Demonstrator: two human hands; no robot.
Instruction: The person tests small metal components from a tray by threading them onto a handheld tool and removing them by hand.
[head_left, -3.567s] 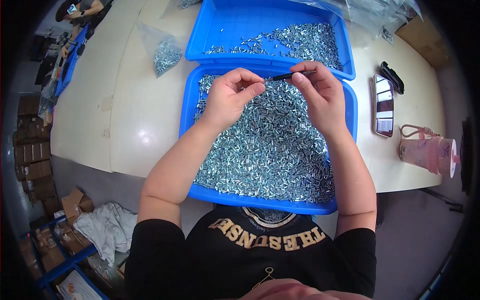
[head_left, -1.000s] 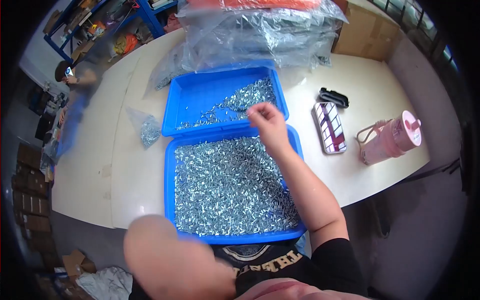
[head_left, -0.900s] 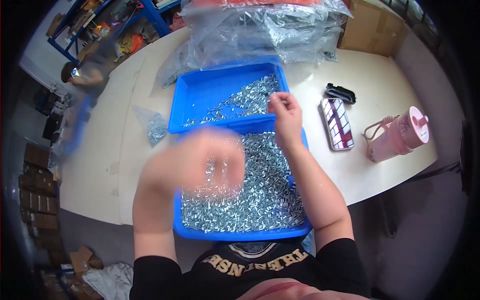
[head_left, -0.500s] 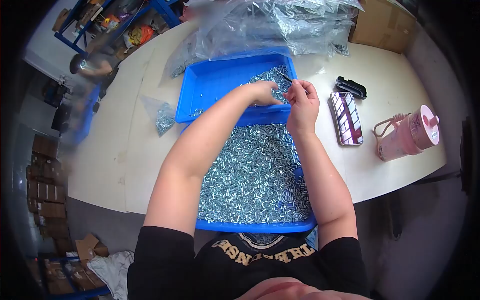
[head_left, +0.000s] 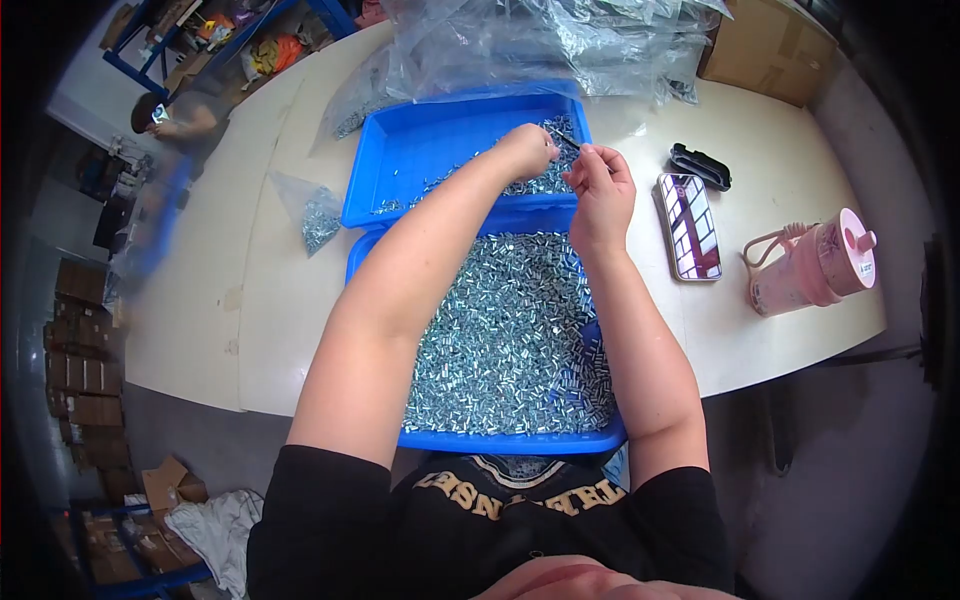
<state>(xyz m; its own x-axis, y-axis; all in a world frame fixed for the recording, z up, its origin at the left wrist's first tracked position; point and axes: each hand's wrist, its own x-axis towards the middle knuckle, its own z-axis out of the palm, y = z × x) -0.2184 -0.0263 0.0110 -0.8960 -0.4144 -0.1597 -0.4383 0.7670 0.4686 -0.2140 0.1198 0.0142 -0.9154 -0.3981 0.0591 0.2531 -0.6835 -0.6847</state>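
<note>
My right hand (head_left: pixel 605 195) pinches a thin dark rod-like tool (head_left: pixel 567 140), which slants up and left over the far blue tray (head_left: pixel 400 150). Close to the tool, my left hand (head_left: pixel 527 150) is closed with its fingertips together; whatever is in them is too small to make out. Small shiny metal cylinders (head_left: pixel 555 182) lie heaped at the right side of that tray, with some scattered along its front. Nearer my body, a second blue tray (head_left: pixel 510 443) holds a thick layer of the same metal pieces (head_left: pixel 500 340).
Right of the trays lie a phone (head_left: pixel 690 228) and an open black case (head_left: pixel 702 166), with a pink tumbler (head_left: pixel 810 265) beyond. A small bag of metal pieces (head_left: pixel 320 220) rests at left. Plastic bags (head_left: pixel 550 50) and a cardboard box (head_left: pixel 768 50) stand behind. Another person (head_left: pixel 185 120) is far left.
My left hand has lifted from the metal pieces, its spread fingers now drawn together near the tool. My right hand still holds the tool. The view has shifted slightly.
</note>
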